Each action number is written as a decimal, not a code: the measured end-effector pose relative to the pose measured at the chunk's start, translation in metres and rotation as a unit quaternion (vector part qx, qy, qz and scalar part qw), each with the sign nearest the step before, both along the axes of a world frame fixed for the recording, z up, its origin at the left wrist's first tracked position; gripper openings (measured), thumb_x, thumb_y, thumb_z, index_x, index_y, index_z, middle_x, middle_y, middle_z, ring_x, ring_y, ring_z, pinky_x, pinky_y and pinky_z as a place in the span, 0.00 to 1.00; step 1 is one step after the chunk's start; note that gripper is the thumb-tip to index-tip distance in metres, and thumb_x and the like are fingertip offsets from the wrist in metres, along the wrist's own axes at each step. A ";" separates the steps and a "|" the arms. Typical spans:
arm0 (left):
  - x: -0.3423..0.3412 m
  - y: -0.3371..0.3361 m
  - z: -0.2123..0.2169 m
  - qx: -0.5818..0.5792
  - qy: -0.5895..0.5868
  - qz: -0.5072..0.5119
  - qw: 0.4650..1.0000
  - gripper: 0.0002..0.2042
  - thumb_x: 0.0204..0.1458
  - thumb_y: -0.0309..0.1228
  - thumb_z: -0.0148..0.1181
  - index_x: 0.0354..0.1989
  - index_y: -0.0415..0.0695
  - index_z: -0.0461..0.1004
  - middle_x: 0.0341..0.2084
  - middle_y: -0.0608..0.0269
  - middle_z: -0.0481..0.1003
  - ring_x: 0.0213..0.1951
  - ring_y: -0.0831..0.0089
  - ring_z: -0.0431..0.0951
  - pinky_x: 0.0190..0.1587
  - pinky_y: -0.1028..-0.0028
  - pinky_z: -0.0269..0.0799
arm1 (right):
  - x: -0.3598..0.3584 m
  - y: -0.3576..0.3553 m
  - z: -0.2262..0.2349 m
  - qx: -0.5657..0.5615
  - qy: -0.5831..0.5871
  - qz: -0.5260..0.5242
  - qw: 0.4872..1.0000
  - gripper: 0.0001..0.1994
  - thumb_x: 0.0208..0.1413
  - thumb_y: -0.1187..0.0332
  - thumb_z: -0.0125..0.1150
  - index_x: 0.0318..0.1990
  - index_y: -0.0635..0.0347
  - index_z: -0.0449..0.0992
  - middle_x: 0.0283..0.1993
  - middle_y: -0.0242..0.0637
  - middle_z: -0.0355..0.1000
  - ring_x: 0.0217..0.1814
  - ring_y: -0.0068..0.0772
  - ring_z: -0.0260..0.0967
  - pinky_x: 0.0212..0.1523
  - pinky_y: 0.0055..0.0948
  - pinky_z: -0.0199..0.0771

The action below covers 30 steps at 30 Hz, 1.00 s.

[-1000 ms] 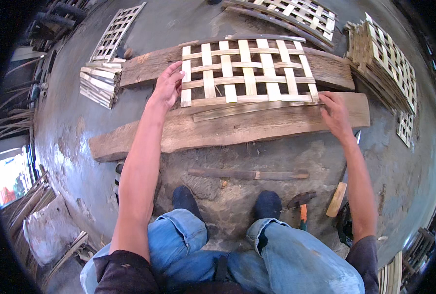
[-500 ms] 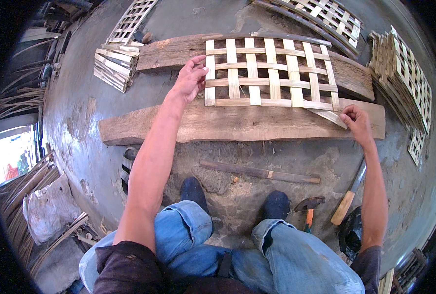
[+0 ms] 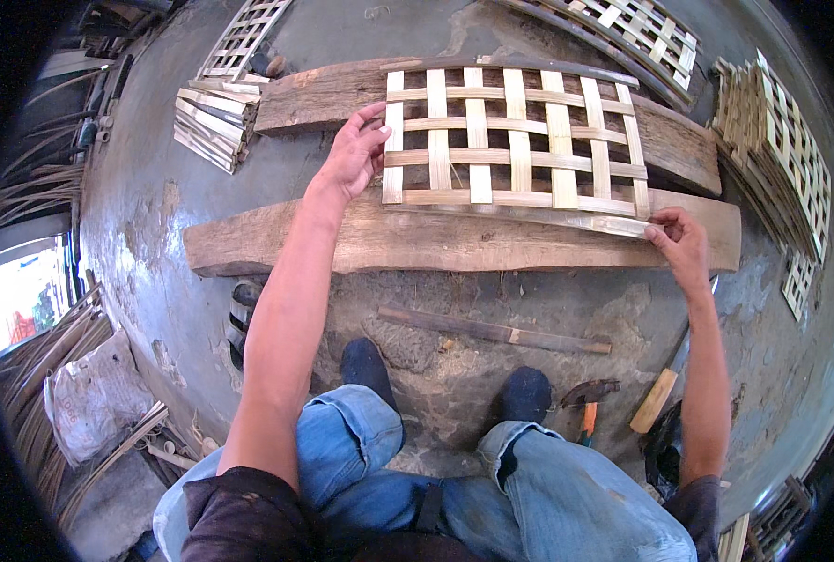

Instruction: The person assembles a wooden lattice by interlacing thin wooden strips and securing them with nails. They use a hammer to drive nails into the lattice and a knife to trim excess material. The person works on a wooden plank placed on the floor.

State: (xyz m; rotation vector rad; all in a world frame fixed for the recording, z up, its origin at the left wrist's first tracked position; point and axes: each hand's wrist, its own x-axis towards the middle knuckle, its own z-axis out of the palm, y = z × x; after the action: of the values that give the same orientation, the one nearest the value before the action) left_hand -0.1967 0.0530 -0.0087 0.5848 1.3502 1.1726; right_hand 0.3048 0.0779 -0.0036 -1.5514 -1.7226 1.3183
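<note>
A woven bamboo lattice panel [image 3: 518, 150] rests across two rough wooden planks, the near plank [image 3: 417, 242] and the far plank [image 3: 318, 98]. At the panel's left edge my left hand [image 3: 351, 157] is closed on the outer strip, thumb toward me and fingers farther back. Between thumb and fingers, my right hand [image 3: 681, 242] pinches the right end of a loose bamboo strip [image 3: 613, 225]. That strip runs along just outside the panel's near edge, over the near plank; its left part is hard to make out.
Stacked lattice panels [image 3: 796, 155] stand at the right, with others [image 3: 646, 37] at the far right. Bamboo pieces [image 3: 215, 122] are piled at the left. Near my feet lie a bamboo stick [image 3: 492, 330], a hammer [image 3: 590, 403] and a wooden-handled blade [image 3: 656, 401].
The loose strip has swung from a slant under the panel's near right corner to nearly parallel with the near edge. My right hand has moved slightly; the left still grips the panel.
</note>
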 end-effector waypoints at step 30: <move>0.002 -0.002 0.001 0.032 0.198 -0.041 0.979 0.22 0.54 0.20 0.58 0.59 0.39 0.66 0.49 0.58 0.74 0.48 0.74 0.74 0.48 0.74 0.74 | -0.036 0.033 0.008 -0.040 0.023 -0.059 0.997 0.19 0.55 0.73 0.65 0.55 0.65 0.73 0.40 0.30 0.74 0.40 0.19 0.69 0.42 0.20 0.71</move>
State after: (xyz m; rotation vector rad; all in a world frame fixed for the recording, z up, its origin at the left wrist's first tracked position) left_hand -0.1944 0.0513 -0.0082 0.9489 1.6087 1.0712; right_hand 0.2685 0.1106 0.0043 -1.6273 -1.5415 1.3671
